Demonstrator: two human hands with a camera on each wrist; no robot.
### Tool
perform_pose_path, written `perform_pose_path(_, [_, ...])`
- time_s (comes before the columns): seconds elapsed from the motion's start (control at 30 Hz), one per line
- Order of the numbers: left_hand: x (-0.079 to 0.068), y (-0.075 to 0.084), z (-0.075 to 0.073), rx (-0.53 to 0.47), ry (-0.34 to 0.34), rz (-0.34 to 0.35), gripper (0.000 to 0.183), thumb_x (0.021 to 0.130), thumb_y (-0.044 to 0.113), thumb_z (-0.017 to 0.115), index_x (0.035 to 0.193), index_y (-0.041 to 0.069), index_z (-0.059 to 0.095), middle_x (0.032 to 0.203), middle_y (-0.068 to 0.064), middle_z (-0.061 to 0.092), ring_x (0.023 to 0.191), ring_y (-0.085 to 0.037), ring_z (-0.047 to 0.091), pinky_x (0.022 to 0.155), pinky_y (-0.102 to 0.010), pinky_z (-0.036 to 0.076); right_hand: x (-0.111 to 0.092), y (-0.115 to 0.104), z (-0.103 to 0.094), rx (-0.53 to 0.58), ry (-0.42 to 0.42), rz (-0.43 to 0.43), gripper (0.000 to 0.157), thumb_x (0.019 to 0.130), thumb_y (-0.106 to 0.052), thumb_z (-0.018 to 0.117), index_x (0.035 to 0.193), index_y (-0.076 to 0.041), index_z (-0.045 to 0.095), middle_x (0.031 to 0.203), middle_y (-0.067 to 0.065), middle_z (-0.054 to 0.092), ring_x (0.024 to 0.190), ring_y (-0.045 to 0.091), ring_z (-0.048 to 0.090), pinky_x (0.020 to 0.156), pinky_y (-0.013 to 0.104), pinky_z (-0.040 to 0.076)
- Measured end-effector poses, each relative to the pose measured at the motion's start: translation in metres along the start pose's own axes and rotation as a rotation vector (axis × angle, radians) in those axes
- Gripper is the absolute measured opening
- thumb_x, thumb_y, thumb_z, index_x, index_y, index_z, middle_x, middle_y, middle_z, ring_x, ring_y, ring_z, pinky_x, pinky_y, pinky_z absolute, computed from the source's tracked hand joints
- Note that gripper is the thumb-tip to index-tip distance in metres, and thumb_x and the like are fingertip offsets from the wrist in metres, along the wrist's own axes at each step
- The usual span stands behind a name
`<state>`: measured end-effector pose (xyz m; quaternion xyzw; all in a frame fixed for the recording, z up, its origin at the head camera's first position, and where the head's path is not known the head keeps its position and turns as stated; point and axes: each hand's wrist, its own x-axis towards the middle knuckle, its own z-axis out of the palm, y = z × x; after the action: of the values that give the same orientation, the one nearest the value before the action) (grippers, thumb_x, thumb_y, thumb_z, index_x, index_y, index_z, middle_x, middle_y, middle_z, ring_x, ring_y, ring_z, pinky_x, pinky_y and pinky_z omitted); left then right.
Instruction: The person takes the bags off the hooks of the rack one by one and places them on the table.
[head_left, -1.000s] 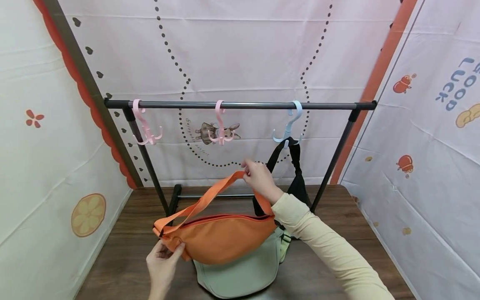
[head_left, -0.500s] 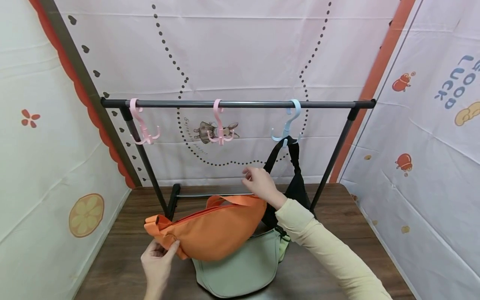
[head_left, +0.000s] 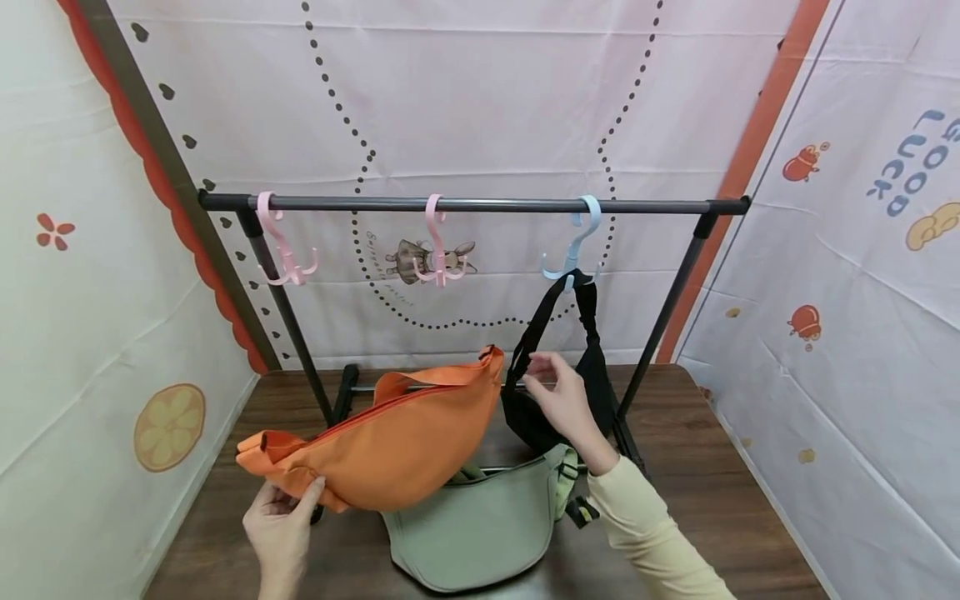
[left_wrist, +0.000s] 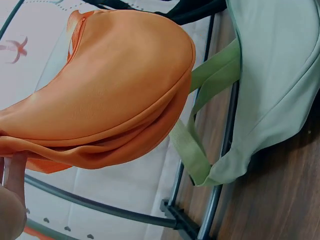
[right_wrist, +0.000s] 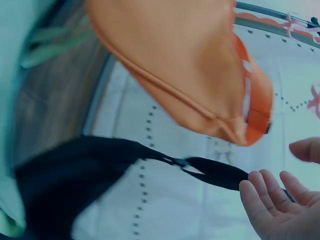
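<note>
My left hand [head_left: 279, 533] pinches the left end of an orange belt bag [head_left: 390, 458], thumb in front, and holds it up at a tilt, right end higher. Its strap loops behind it. My right hand [head_left: 564, 404] is off the orange bag, thumb apart from the fingers, in front of a black bag [head_left: 596, 375] hanging by its strap from a light blue hook [head_left: 581, 242]. In the right wrist view the fingers [right_wrist: 270, 192] lie by the black strap [right_wrist: 215, 172]; whether they touch it I cannot tell. A sage green bag [head_left: 480, 533] lies below on the table.
A black rack stands on the wooden table [head_left: 720, 500], its top bar [head_left: 360, 204] running across. Two pink hooks, one at the left [head_left: 288, 258] and a middle hook [head_left: 440, 258], hang from it with nothing on them. Printed cloth walls [head_left: 480, 100] enclose the back and sides.
The right hand let go of the orange strap, which dropped behind the bag, then moved right and down towards the black bag. The left hand carried the orange bag leftward, its right end rising.
</note>
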<state>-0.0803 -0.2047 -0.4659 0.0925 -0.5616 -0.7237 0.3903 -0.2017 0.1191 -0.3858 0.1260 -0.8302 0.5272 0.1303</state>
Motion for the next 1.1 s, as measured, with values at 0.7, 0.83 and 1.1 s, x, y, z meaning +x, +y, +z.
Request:
perform_pose_path(0.7, [0.001, 0.039, -0.006, -0.077, 0.05, 0.119, 0.034, 0.067, -0.025, 0.062, 0.095, -0.006, 0.066, 0.073, 0.002, 0.069, 0.063, -0.005, 0.064, 0.056, -0.011, 0.049, -0.028, 0.033, 0.061, 0.428, -0.263, 0.236, 0.048, 0.084, -0.002, 0.059, 0.129, 0.003, 0.044, 0.117, 0.021, 0.055, 0.107, 0.033, 0.055, 0.085, 0.026, 0.047])
perform_pose_path(0.83, [0.0, 0.041, -0.004, -0.119, 0.065, 0.106, 0.033, 0.067, -0.026, 0.061, 0.092, -0.005, 0.066, 0.071, 0.0, 0.069, 0.061, -0.005, 0.064, 0.055, -0.012, 0.049, -0.029, 0.036, 0.063, 0.502, -0.409, 0.318, 0.053, 0.085, -0.008, 0.06, 0.133, -0.001, 0.039, 0.123, 0.018, 0.051, 0.105, 0.023, 0.056, 0.088, 0.031, 0.046])
perform_pose_path(1.1, [-0.004, 0.041, 0.002, -0.194, 0.054, 0.037, 0.033, 0.069, -0.027, 0.058, 0.09, -0.003, 0.066, 0.072, -0.004, 0.069, 0.064, -0.009, 0.065, 0.056, -0.015, 0.051, -0.038, 0.043, 0.061, 0.606, -0.512, 0.376, 0.05, 0.087, -0.01, 0.059, 0.131, 0.003, 0.04, 0.117, 0.011, 0.055, 0.101, 0.013, 0.056, 0.094, 0.038, 0.045])
